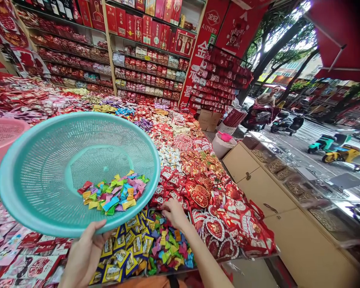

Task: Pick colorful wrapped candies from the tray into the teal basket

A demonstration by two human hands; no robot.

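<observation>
A large turquoise plastic basket (48, 168) tilts towards me, with my left hand (88, 250) gripping its near rim. Inside, a small heap of bright wrapped candies (114, 194) lies at the low side. To the right of the basket, my right hand (174, 214) reaches down at the edge of red wrapped candies (169, 182). Its fingers are bent and look apart; the tips are partly lost against the packets. Below that hand spreads a pile of multicoloured twisted candies (171, 248), beside yellow and blue candy packets (129, 248).
A pink basket (3, 140) stands at the left. Red heart-shaped packets (214, 228) lie on the right of the stall. Beyond are a white bucket (223, 144), a tan cabinet (267, 200) and stocked shelves (150, 60). A person (267, 100) is near scooters (288, 120) outside.
</observation>
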